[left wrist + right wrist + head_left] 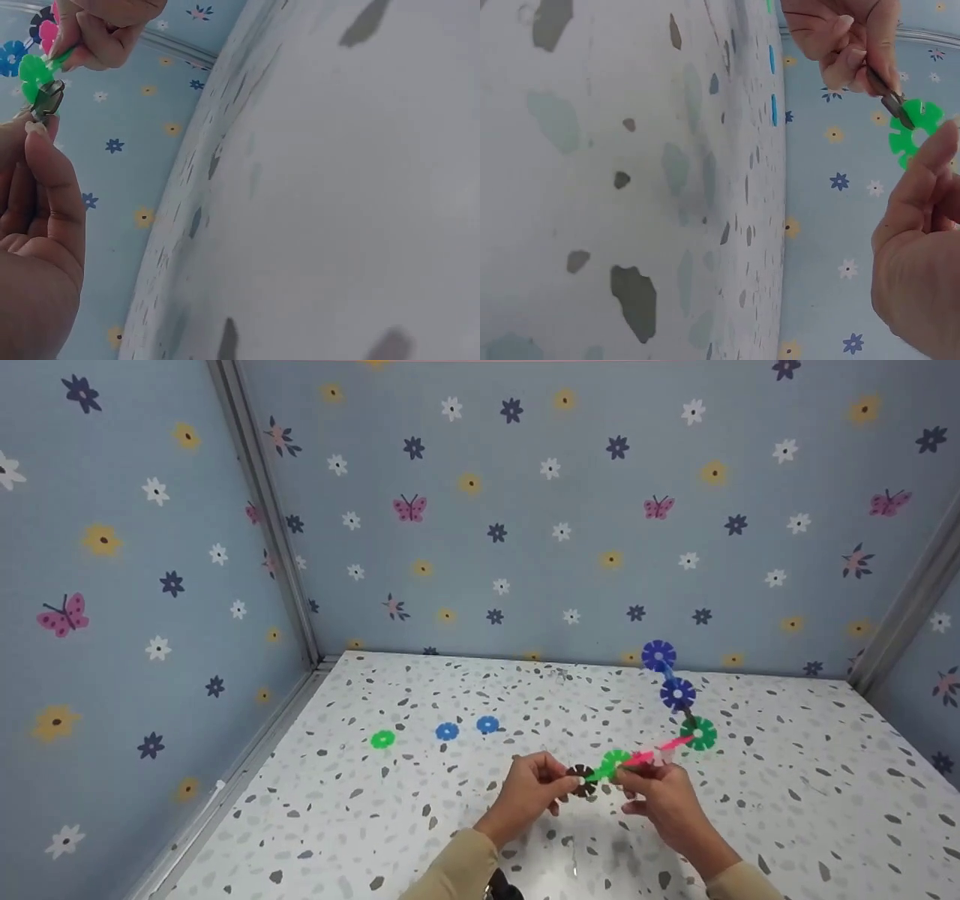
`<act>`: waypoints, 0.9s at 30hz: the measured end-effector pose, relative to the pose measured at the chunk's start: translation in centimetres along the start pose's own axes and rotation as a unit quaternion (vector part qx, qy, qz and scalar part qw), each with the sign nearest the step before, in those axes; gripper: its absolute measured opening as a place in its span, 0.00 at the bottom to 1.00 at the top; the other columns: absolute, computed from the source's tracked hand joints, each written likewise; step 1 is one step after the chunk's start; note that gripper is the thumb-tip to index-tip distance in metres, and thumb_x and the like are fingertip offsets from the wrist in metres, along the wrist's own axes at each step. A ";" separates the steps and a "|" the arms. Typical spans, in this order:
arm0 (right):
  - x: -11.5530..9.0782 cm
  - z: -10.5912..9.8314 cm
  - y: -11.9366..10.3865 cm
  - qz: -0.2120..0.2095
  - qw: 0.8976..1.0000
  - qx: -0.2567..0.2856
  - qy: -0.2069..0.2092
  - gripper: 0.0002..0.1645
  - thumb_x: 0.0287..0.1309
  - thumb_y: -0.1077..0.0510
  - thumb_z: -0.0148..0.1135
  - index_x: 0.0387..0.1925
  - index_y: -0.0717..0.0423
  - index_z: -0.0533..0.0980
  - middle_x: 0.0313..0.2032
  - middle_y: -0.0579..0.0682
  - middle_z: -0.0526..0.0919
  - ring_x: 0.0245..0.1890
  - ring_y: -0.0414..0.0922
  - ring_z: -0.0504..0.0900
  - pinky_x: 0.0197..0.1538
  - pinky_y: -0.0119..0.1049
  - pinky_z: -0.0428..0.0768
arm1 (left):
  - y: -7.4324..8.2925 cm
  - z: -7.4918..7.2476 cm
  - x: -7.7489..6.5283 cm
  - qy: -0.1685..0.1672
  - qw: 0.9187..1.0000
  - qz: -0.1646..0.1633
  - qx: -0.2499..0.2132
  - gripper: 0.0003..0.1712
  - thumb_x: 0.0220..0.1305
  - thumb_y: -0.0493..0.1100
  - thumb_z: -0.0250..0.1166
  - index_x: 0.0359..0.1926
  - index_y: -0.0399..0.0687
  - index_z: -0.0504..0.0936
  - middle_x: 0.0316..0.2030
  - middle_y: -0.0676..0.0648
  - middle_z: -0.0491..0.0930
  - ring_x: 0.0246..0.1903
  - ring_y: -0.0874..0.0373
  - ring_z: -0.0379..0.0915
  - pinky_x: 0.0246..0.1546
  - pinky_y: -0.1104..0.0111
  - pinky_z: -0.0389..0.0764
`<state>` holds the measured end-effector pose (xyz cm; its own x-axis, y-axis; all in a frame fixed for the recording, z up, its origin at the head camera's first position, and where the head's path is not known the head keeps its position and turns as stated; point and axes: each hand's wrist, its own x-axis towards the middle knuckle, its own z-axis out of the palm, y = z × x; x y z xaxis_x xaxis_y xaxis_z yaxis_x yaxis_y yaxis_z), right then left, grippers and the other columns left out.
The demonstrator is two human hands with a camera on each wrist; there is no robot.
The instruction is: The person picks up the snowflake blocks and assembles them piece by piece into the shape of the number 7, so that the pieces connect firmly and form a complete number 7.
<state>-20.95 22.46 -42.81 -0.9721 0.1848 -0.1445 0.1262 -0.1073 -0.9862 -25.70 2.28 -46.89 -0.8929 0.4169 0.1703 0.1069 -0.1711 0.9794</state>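
My left hand (525, 791) pinches a dark brown notched disc (586, 788) between thumb and fingertips. A bright green notched disc (615, 762) is joined to it, as the right wrist view also shows with the brown disc (891, 100) meeting the green disc (928, 112) at its edge. My right hand (664, 802) pinches the green disc near a pink disc (639, 758). From there the chain runs up and right through another pink disc (676, 742), a dark green disc (699, 733) and two dark blue discs (678, 694), with edge-on pieces between. The chain is held above the table.
Left of my hands, a loose green disc (382, 739) and two blue discs, one nearer (447, 731) and one farther (487, 724), lie on the speckled white table (360, 825). Flower-patterned panels (525, 562) stand behind and at both sides.
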 end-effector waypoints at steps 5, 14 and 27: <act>0.2 0.0 0.1 -0.026 0.999 0.005 0.021 0.09 0.61 0.66 0.66 0.42 0.66 0.78 0.35 0.54 0.81 0.34 0.45 0.79 0.31 0.35 0.83 | 0.4 -0.4 0.9 -0.028 0.999 0.003 0.046 0.07 0.61 0.35 0.70 0.34 0.39 0.78 0.28 0.47 0.83 0.25 0.61 0.75 0.19 0.74 0.74; 1.0 -0.5 0.9 -0.019 0.999 -0.012 0.027 0.09 0.61 0.65 0.66 0.41 0.66 0.79 0.35 0.54 0.83 0.34 0.45 0.81 0.31 0.35 0.83 | 0.7 -4.1 2.6 -0.066 0.984 -0.031 0.160 0.10 0.62 0.41 0.69 0.41 0.40 0.81 0.38 0.50 0.80 0.31 0.53 0.78 0.24 0.69 0.75; 0.8 -0.7 1.0 0.009 0.999 -0.031 0.032 0.08 0.63 0.66 0.63 0.41 0.67 0.77 0.33 0.54 0.81 0.32 0.45 0.77 0.30 0.36 0.81 | 0.7 -9.5 8.1 0.113 0.859 -0.110 0.487 0.23 0.66 0.39 0.65 0.59 0.35 0.75 0.59 0.34 0.68 0.45 0.44 0.77 0.50 0.52 0.77</act>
<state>-21.51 23.19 -43.93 -0.9549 0.2462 -0.1658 0.1579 -0.0514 -0.9861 -37.03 -2.95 -45.87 -0.9887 0.1413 0.0507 0.1414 0.7632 0.6305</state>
